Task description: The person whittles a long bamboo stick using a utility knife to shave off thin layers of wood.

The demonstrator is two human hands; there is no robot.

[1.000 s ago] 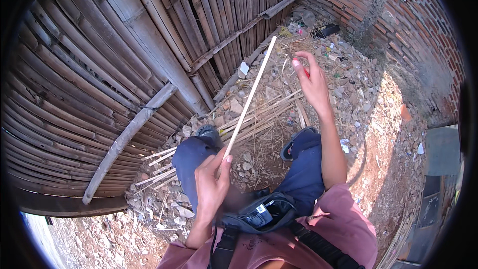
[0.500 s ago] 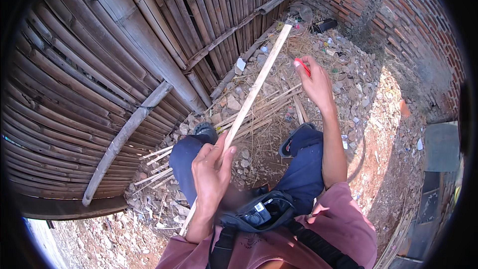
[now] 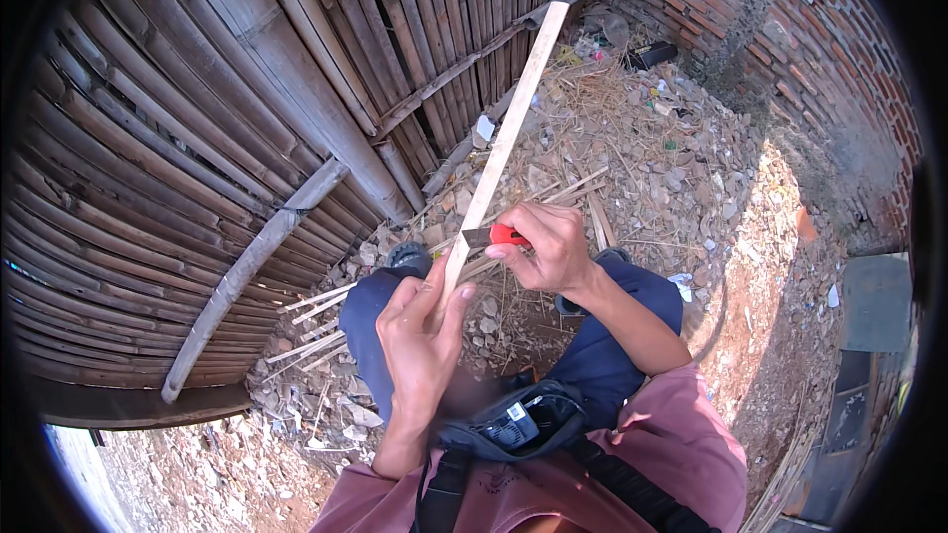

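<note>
My left hand (image 3: 423, 324) grips a long pale bamboo strip (image 3: 515, 118) near its lower part, and the strip slants up and away toward the bamboo wall. In my right hand (image 3: 548, 245) is a knife (image 3: 506, 235) with a red handle, fingers wrapped round it. Its dark blade lies against the strip just above my left thumb. Several similar strips (image 3: 321, 328) lie on the ground beside my left leg, and more lie beyond my hands between my feet.
A bamboo wall (image 3: 296, 99) rises on the left and a brick wall (image 3: 750, 30) at the far right. Rubble (image 3: 681, 178) with straw and litter covers the ground. An open dark pouch (image 3: 518, 419) sits at my waist. Grey panels (image 3: 877, 301) stand at the right edge.
My right hand has come back toward me and left, bringing the knife from beyond the strip's middle down near my left hand. The strip's far end has risen slightly.
</note>
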